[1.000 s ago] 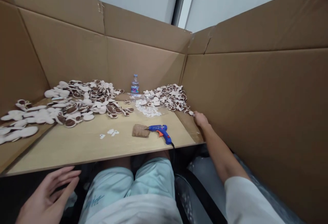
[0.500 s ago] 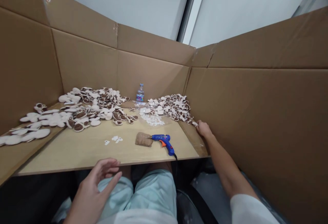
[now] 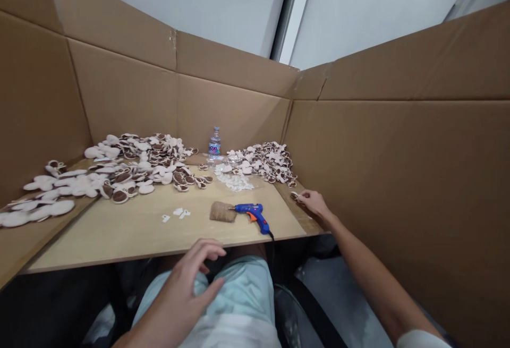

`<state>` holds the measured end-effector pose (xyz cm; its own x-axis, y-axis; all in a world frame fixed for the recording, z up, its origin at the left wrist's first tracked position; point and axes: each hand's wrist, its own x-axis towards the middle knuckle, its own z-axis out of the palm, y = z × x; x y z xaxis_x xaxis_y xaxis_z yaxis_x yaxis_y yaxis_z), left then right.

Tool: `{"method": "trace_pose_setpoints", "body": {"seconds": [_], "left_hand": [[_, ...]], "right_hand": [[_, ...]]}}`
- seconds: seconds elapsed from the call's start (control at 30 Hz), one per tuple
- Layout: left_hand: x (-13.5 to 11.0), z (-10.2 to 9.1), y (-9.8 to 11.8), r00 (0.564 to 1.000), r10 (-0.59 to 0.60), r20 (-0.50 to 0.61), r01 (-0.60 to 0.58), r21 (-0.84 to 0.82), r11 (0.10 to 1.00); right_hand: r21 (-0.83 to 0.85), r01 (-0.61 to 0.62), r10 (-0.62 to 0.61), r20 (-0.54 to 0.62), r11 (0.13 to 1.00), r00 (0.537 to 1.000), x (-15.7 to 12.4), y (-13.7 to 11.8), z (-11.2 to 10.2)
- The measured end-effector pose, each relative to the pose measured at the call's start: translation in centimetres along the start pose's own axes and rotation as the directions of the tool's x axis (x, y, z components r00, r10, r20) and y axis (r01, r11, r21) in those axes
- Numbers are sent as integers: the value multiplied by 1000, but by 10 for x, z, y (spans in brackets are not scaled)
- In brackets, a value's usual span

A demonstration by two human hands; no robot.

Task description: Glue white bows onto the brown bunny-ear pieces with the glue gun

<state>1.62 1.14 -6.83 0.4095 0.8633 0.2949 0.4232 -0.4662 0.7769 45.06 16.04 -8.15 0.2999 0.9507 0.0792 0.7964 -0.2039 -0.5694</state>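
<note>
right hand: fingers clamped on small cutout | left hand: fingers apart, holding nothing | counter: 1 glue gun, 1 water bottle, 2 cutout heaps

The right arm reaches far forward, bare from the white sleeve pushed back near the elbow, and the right hand bends slightly at the wrist, its fingers drawn together in a tight pinch. The left forearm rises from the bottom of the view, with the left hand raised, palm turned inward and its spread, loosely curved fingertips touching nothing
</note>
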Motion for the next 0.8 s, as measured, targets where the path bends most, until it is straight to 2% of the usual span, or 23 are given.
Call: {"method": "trace_pose_setpoints", "body": {"seconds": [0.07,0.13,0.3,0.4,0.57,0.7,0.8], "left_hand": [[4,8,6,994,44,97,-42,-17,999],[13,17,12,988,59,144,-55,-31,998],[46,41,21,977,141,158,-133,-60,989],[51,48,22,969,155,190,-138,-102,985],[36,45,24,967,113,228,-85,-130,988],[28,36,31,972,51,229,-32,-89,996],[28,24,33,989,94,113,-90,-42,995]], "right_hand": [[75,0,-2,23,997,1000,-7,-4,7],[136,9,-16,51,991,999,-13,-10,16],[194,51,-63,56,980,996,-25,-33,34],[196,66,-69,8,978,998,-30,-44,37],[258,81,-83,-2,963,997,-34,-55,38],[397,70,-59,-38,915,997,-41,-73,37],[537,78,-95,4,840,995,-65,-97,31]]}}
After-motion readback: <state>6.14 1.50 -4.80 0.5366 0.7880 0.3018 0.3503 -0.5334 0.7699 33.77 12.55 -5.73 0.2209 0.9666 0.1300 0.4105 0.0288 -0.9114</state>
